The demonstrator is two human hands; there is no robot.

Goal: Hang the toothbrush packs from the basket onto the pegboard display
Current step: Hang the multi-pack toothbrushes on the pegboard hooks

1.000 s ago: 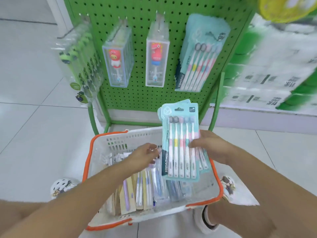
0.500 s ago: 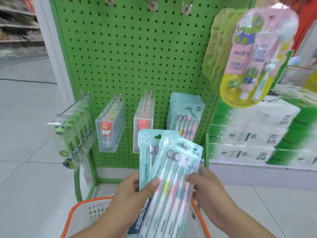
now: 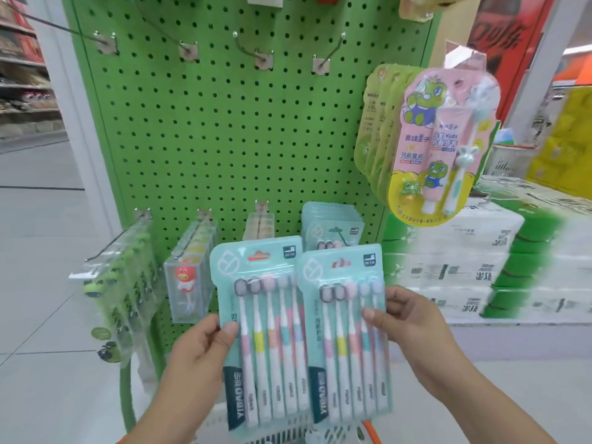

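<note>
While raised before the pegboard (image 3: pixel 198 149), both hands grip 1 toothbrush pack each.

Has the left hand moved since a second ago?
Yes. The left hand rose from inside the basket and now holds a toothbrush pack before the pegboard.

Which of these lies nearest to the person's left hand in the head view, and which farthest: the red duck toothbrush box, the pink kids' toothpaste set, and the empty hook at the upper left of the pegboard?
1. The red duck toothbrush box: just up and left of the left hand.
2. The pink kids' toothpaste set: upper right, off the board's edge.
3. The empty hook: top left of the pegboard, farthest.
</note>
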